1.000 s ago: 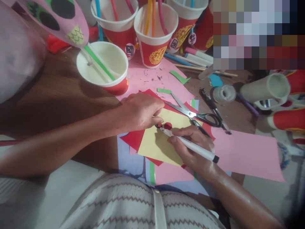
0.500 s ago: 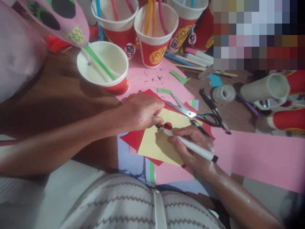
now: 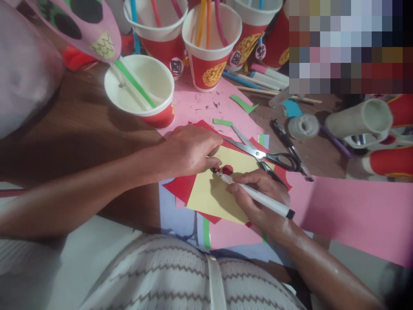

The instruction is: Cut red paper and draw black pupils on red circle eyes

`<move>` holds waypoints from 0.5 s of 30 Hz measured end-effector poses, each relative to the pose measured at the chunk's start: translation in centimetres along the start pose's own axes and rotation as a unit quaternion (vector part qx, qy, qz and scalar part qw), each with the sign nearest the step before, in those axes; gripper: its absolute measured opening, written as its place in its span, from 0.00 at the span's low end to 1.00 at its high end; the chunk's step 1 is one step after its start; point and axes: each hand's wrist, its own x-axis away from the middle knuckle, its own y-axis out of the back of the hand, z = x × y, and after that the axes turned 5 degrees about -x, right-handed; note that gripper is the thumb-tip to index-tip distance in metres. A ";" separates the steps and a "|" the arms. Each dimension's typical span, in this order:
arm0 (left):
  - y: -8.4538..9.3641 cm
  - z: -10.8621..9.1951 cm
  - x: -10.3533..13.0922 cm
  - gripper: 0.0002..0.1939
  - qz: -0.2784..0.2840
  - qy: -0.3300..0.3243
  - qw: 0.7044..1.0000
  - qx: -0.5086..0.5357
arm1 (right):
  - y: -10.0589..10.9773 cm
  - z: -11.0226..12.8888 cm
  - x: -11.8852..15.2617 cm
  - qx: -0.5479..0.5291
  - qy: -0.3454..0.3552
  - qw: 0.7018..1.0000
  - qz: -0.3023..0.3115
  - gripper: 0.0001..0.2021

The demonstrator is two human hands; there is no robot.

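Note:
My right hand (image 3: 258, 189) grips a white marker (image 3: 266, 200) between thumb and fingers, its black end pointing toward me. The tip meets a small red paper disc with black marks (image 3: 213, 170). Over that disc my left hand (image 3: 193, 148) rests with curled fingers, its thumb pressing the edge against a yellow paper sheet (image 3: 204, 196). Just right of it lies a second red disc (image 3: 227, 169), partly marked black. Red paper (image 3: 179, 189) shows beneath the yellow sheet. Scissors (image 3: 257, 153) with black handles lie with blades apart across the upper edge of the sheets.
Red-and-white paper cups (image 3: 211, 51) stand at the back, some holding coloured sticks. One nearer cup (image 3: 138, 114) holds a green stick below a pink paper shape (image 3: 109, 32). A black pen (image 3: 290, 148), a small clear jar (image 3: 303, 126) and a pink sheet (image 3: 364, 211) lie right.
Both hands and the marker stay almost in place. The pink sheet at the right now looks darker, and its lower edge has shifted slightly.

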 end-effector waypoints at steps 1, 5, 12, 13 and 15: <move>-0.1 0.0 0.0 0.12 -0.007 0.000 1.000 0.000 | 0.0 0.0 0.0 -0.002 0.000 1.000 -0.001 0.02; 0.0 -0.1 0.0 0.12 -0.005 -0.001 1.000 -0.004 | -0.1 0.0 -0.1 0.000 0.000 1.000 -0.015 0.03; 0.0 -0.1 -0.1 0.12 0.011 0.019 1.000 0.000 | 0.0 0.1 -0.3 0.010 0.015 1.000 -0.002 0.02; 0.0 0.0 -0.1 0.12 0.007 0.016 1.000 0.000 | 0.0 0.1 -0.2 0.010 0.015 1.000 -0.003 0.02; 0.0 0.0 0.0 0.13 0.001 0.007 1.000 0.002 | 0.1 0.1 -0.2 0.010 0.014 1.000 -0.013 0.02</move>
